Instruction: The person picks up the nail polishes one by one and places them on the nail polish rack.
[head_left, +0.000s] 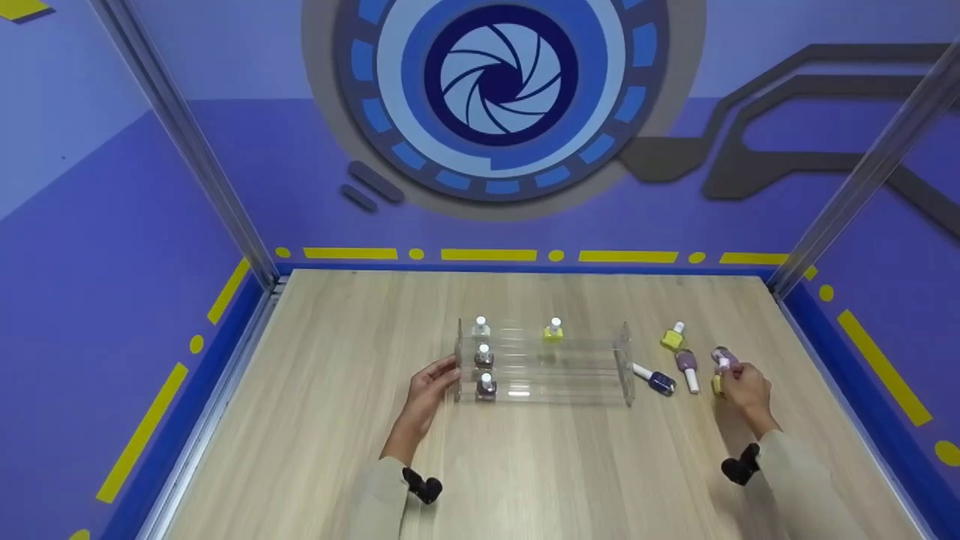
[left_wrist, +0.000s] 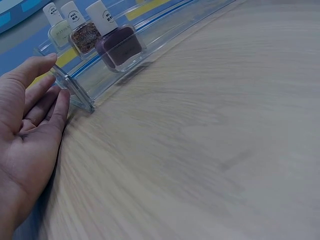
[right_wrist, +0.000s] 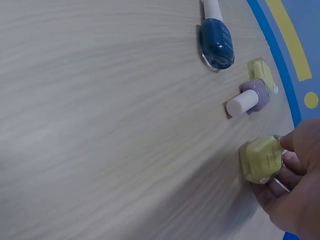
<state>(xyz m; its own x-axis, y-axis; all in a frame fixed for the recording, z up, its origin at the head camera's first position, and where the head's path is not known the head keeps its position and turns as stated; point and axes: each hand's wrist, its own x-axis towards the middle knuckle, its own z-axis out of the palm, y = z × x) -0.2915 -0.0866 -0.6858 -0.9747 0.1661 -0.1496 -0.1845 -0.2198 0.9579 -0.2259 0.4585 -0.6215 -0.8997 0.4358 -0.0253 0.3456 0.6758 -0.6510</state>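
My left hand (head_left: 431,386) touches the left end panel of a clear acrylic rack (head_left: 551,371), its thumb at the panel's edge and its fingers along the outer side. At that end stand a pale bottle (left_wrist: 61,34), a dark glittery bottle (left_wrist: 85,37) and a dark purple bottle (left_wrist: 120,47) of nail polish, all white-capped. A yellow nail polish bottle (head_left: 553,330) stands on the back tier. To the right of the rack, my right hand (head_left: 748,391) pinches another yellow nail polish bottle (right_wrist: 262,160) low over the table; the hand hides its cap.
Lying between rack and right hand are a dark blue bottle (head_left: 661,383), a mauve bottle (head_left: 686,361) and a yellow bottle (head_left: 673,340). Another mauve bottle (head_left: 722,352) is just beyond the right fingers. Patterned walls (head_left: 480,225) enclose the wooden table (head_left: 360,315) at back and sides.
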